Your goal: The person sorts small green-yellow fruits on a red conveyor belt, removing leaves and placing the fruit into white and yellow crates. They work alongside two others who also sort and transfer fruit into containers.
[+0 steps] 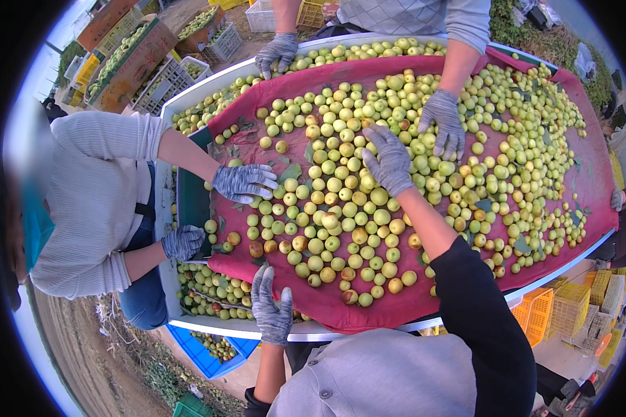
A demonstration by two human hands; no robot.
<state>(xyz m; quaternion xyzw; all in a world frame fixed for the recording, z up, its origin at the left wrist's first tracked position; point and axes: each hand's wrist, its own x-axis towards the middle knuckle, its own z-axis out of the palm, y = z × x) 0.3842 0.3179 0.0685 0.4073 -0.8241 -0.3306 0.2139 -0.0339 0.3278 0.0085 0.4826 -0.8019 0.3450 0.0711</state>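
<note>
Small round green fruits [341, 184], some with brown patches, lie over a red cloth [313, 295] on a raised sorting table. My right hand [389, 161], in a grey striped glove, reaches to the middle of the pile. Its fingers are stretched out over the fruits, the thumb apart, with nothing gripped. My left hand [271, 309], gloved the same way, is at the near edge of the cloth. Its fingers point up and apart, and no fruit shows in it. Next to it is a side trough [219, 314] with more fruits.
A co-worker at the left has two gloved hands [245, 183] by the cloth's left end. Another person across holds one gloved hand [444, 124] over the fruits. Orange and yellow crates [533, 313] stand at the right, a blue crate [188, 347] below the table.
</note>
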